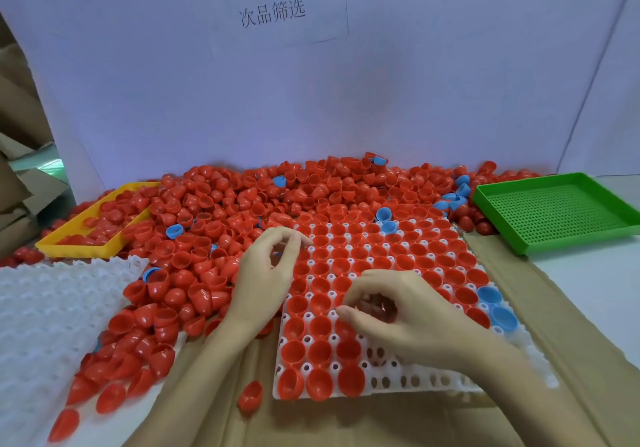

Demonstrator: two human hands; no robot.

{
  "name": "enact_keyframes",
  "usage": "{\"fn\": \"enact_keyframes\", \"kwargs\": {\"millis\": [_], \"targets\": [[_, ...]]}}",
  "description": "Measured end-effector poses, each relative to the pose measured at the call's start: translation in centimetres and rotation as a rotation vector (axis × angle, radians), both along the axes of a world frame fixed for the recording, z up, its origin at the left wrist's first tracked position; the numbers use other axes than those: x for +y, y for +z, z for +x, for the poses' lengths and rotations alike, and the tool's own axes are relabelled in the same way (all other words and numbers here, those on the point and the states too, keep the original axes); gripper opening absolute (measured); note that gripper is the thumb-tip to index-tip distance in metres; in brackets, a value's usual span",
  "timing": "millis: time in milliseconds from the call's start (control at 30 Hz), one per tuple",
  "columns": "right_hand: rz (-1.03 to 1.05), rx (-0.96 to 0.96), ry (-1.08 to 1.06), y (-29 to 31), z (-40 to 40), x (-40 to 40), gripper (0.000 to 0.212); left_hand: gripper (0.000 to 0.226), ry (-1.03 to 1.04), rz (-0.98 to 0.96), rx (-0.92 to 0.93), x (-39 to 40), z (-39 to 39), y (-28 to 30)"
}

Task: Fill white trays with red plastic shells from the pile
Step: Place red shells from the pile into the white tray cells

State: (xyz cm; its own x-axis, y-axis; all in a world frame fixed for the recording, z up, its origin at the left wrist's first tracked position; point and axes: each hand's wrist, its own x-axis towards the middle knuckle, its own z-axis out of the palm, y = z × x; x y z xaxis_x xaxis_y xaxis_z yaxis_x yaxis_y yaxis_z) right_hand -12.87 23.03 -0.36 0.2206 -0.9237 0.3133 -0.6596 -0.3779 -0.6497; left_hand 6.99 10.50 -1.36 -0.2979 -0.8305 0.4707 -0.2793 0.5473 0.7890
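Red shells (221, 204) are heaped from 9 to 12 o'clock on the desk (588, 280); many are seated in the white tray (408, 382) at centre. Left hand (265, 280) is held at the tray's left edge, fingers loosely curled, nothing seen gripped. Right hand (408, 315) is curled over the tray; contents cannot be told. A spare white tray (52, 308) is seen at 8 o'clock, yellow tray (52, 244) at 10, green tray (554, 214) at 2.

Head view, steeply down, close.

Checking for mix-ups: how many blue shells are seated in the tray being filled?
3: one blue shell in the far rows, two at the right edge. The hands may hide more.
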Motion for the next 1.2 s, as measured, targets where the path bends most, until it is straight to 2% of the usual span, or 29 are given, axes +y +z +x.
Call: {"fn": "enact_keyframes", "kwargs": {"millis": [100,167,300,400,500,633,733,933,1200], "targets": [[-0.038,0.043,-0.039,0.1,-0.2,-0.2,0.023,0.015,0.037,-0.12,-0.162,-2.7,-2.1,1.4],[-0.051,0.059,-0.06,0.2,-0.2,-0.3,0.024,0.012,0.036,-0.114,-0.319,-5.8,-3.6,2.0],[-0.043,0.109,-0.089,0.0,-0.4,-0.4,0.027,0.026,0.031,-0.072,-0.66,-12.5,-5.9,2.6],[-0.056,0.115,-0.099,-0.2,-0.5,-0.5,0.027,0.038,0.012,-0.162,-0.973,-16.1,-7.0,2.8],[-0.08,0.099,-0.107,-0.4,-0.7,-0.6,0.026,0.043,-0.019,-0.12,-1.015,-18.0,-8.0,2.6],[-0.105,0.107,-0.127,-0.5,-0.9,-0.9,0.03,0.047,-0.025,-0.024,-1.197,-18.6,-9.4,1.1],[-0.11,0.095,-0.134,-0.5,-1.0,-1.0,0.033,0.044,-0.027,0.005,-1.131,-18.9,-9.1,0.9],[-0.09,0.1,-0.147,-0.8,-1.1,-1.2,0.032,0.043,-0.032,-0.091,-0.948,-19.1,-7.8,0.7],[-0.135,0.085,-0.193,-0.6,-1.8,-1.3,0.032,0.019,0.111,-0.35,-0.384,-15.0,-5.0,1.0]]}}
